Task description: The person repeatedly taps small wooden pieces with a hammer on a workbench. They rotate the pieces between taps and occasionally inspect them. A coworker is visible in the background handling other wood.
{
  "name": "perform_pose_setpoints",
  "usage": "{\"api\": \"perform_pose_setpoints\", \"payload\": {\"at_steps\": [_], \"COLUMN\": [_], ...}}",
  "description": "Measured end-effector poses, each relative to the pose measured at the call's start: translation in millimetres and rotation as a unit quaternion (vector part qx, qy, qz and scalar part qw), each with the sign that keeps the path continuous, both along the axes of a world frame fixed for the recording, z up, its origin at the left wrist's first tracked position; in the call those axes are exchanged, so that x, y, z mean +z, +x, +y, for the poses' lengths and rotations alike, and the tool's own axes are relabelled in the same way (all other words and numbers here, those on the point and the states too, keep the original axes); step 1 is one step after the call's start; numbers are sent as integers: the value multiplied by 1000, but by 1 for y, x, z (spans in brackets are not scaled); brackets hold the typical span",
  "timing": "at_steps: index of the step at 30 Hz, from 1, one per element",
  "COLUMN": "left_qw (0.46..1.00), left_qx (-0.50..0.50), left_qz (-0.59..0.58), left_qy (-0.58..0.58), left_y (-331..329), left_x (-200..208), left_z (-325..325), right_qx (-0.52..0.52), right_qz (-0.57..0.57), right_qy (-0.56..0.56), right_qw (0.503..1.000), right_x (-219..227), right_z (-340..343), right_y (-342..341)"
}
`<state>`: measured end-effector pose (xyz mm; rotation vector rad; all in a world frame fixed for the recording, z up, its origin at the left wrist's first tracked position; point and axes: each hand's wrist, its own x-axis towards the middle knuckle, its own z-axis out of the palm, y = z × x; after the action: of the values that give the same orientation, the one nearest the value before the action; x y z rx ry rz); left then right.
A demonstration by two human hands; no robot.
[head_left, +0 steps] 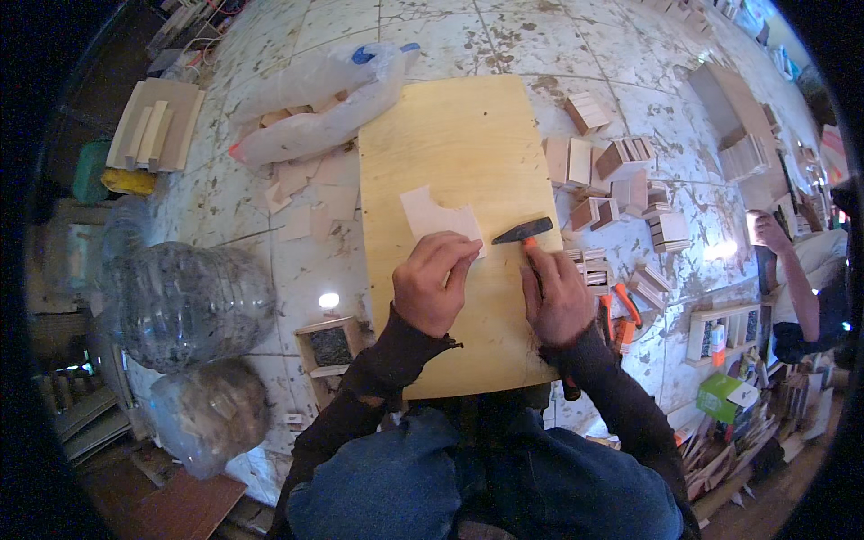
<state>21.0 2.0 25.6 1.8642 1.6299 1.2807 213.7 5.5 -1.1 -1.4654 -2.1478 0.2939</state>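
Note:
A pale yellow wooden board (459, 117) lies before me, over my lap. On it rests a thin, light wooden piece (441, 222) with a curved notch cut in its far edge. My left hand (434, 281) is at the near side of this piece, thumb and fingertips pinched together; whatever they hold is too small to make out. My right hand (560, 295) grips a hammer (524, 231) by its orange and black handle. The dark head lies just above the board, to the right of the thin piece, apart from it.
Right of the board are several stacks of small wooden blocks (627, 157) and orange-handled tools (625, 306). A wooden box of dark nails (328, 346) stands left. Plastic jugs (328, 126) lie beyond it, near large clear bags (189, 306). Another person's arm (792, 270) shows at right.

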Motion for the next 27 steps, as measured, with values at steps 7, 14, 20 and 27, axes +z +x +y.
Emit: {"api": "perform_pose_setpoints", "payload": {"at_steps": [7,14,20,27], "left_qw": [999,996,998,992], "left_qx": [4,45,31,-7], "left_qz": [21,-71,-48,-117], "left_qy": [44,5,-4,-40], "left_y": [2,9,5,-4], "left_x": [-5,-10,-11,-9], "left_z": [-1,-6,-8,-6], "right_qx": [-96,-47,91,30], "right_qz": [-203,163,176,356], "right_qy": [-76,-367,-368,-282], "right_qw": [971,915,909,890], "right_x": [-17,54,93,121], "right_z": [-45,-38,-48,-60], "right_y": [37,47,36,41]}}
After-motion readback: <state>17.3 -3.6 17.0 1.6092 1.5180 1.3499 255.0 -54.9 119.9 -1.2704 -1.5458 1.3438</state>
